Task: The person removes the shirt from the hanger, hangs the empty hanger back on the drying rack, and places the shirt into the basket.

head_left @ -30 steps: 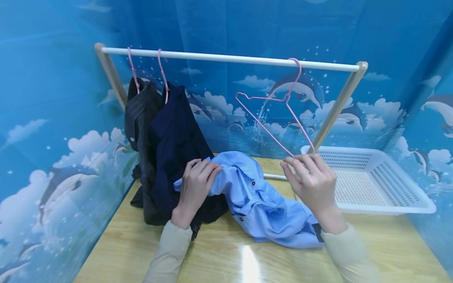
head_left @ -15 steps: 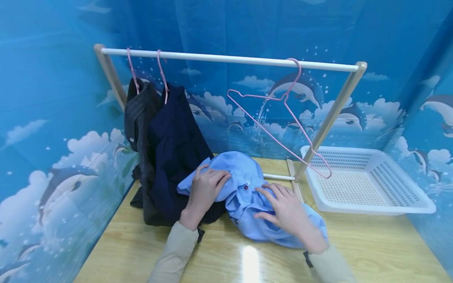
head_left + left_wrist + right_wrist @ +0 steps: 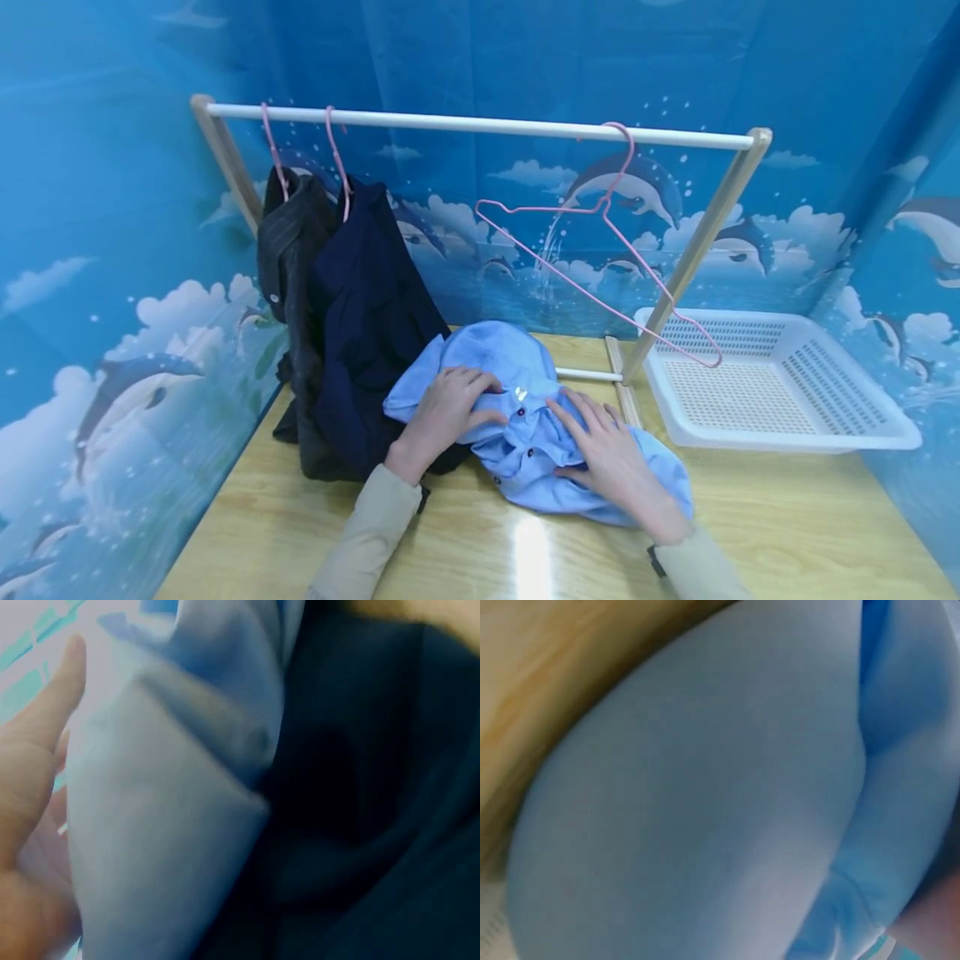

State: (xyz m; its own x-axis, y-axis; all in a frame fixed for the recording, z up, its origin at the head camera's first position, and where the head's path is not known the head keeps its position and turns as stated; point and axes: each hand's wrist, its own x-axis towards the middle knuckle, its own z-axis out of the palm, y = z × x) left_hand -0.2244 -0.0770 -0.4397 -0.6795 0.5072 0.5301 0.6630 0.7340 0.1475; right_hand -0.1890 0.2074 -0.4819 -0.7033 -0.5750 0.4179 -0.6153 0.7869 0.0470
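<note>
A crumpled light-blue shirt (image 3: pixel 495 343) with dark buttons lies on the wooden table. My left hand (image 3: pixel 444 407) rests on its left part, thumb held out straight. On the shirt's right part lies my right hand (image 3: pixel 613 454), its fingers spread and loosely bent. In the left wrist view, the straight thumb (image 3: pixel 60 694) stands beside a fold of the shirt (image 3: pixel 165 795), which hides most of the fingers. The right wrist view is mostly filled by blue cloth (image 3: pixel 690 787). Above and behind the hands, a bare pink hanger (image 3: pixel 606 202) hangs tilted from the rail.
A white rail (image 3: pixel 465 123) on wooden posts spans the back. Two dark garments, one charcoal (image 3: pixel 288 258) and one navy (image 3: pixel 367 308), hang on pink hangers at left, close to my left hand. A white perforated basket (image 3: pixel 870 392) stands at right.
My right hand has let go of the pink hanger and come down left onto the shirt. The hanger now swings freely, its lower corner further right. My left hand has shifted slightly right.
</note>
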